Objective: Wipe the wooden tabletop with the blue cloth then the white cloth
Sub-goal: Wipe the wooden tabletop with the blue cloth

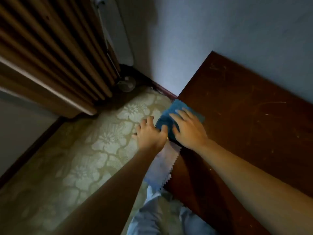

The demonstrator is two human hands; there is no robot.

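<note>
Dark wooden tabletop (245, 107) carries the blue cloth (171, 114) at 9 o'clock, right hand (189, 129) flat on it, left hand (149, 131) pinching its edge, while the white cloth (160, 168) waits, so wiping seems barely begun.

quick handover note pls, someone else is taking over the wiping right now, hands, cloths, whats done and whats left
Right hand: flat, palm down on the blue cloth at the near-left edge of the wooden tabletop.
Left hand: at the table's edge, fingers on the blue cloth's overhanging side.
White cloth: draped over the same edge, just below the hands, partly under the left forearm.
Done: cannot tell how much is wiped; scuffs show on the far wood.
Left: finish the blue pass, then the white cloth.
</note>
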